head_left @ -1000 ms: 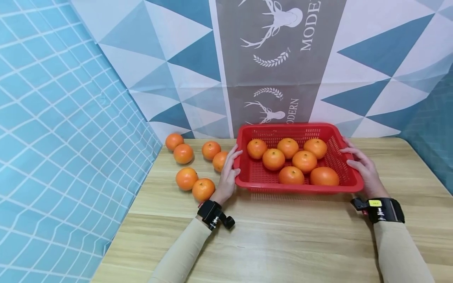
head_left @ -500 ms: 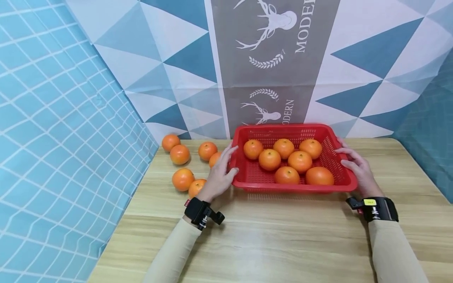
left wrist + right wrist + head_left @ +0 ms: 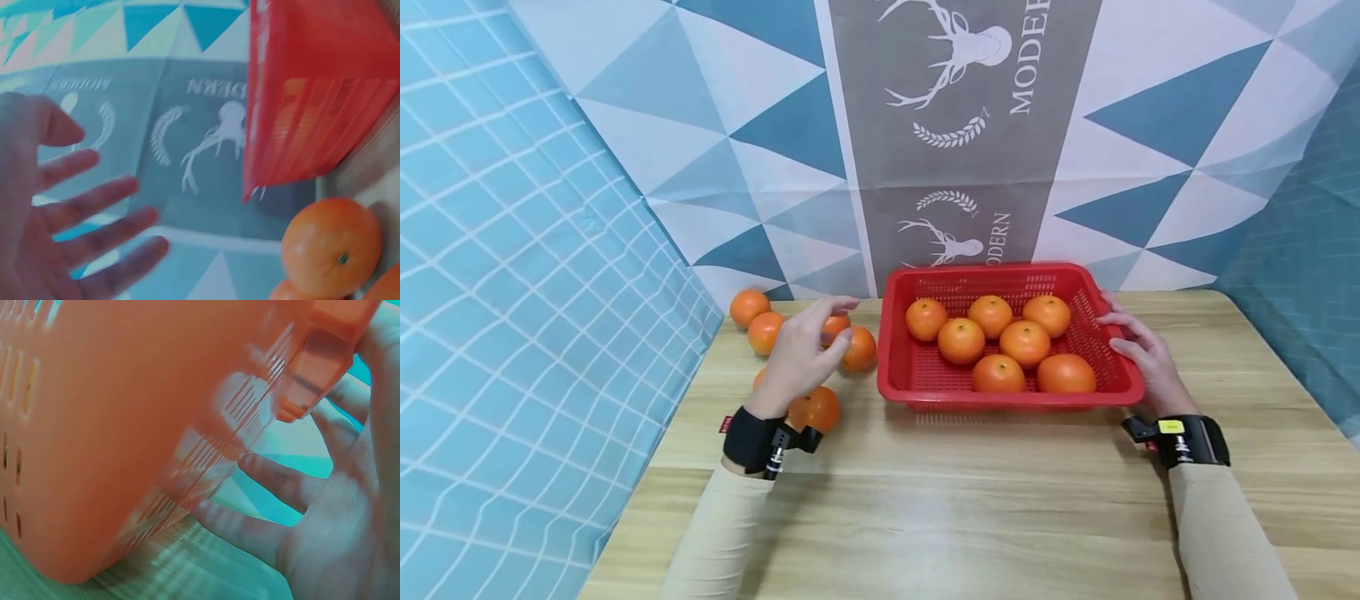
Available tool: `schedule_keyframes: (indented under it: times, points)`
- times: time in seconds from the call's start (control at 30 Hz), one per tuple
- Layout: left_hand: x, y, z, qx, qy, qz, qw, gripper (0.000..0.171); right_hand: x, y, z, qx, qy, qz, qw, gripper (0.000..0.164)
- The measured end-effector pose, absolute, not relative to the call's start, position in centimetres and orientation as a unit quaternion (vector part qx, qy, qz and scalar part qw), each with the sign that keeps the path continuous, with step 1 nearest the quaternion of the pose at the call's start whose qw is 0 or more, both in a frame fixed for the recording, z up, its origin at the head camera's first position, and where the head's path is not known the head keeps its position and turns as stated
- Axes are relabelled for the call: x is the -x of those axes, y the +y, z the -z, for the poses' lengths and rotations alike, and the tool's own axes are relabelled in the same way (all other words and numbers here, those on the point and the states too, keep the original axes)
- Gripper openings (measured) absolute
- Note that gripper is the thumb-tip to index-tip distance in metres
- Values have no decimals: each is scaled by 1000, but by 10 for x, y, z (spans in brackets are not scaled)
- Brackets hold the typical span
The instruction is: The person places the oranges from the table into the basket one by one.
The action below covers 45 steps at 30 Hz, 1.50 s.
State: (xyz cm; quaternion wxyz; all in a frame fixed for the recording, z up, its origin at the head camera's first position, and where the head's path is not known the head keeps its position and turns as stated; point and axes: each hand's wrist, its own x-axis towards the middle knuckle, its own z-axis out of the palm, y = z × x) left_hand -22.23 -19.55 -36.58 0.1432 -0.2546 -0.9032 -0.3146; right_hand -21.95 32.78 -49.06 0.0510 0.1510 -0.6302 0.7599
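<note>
Deer-print backdrop (image 3: 958,150) behind wood-grain table (image 3: 970,508).

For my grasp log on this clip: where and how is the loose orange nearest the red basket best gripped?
Probably round its sides, the left hand coming from above and the front: the orange is round, its top shows uncovered, another orange sits behind it to the left, and the red basket stands close on its right.

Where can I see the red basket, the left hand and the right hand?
Red basket (image 3: 955,398): head view, on its front rim.
Left hand (image 3: 801,352): head view, on the back of the hand.
Right hand (image 3: 1152,365): head view, on the thumb side of the hand.
</note>
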Motion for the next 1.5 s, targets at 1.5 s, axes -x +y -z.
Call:
schedule_keyframes:
  times: [1.5]
  points:
    - [219,-226,378,222,-956,119,-148,41,221,329,489,-143,-625,-767,32,41]
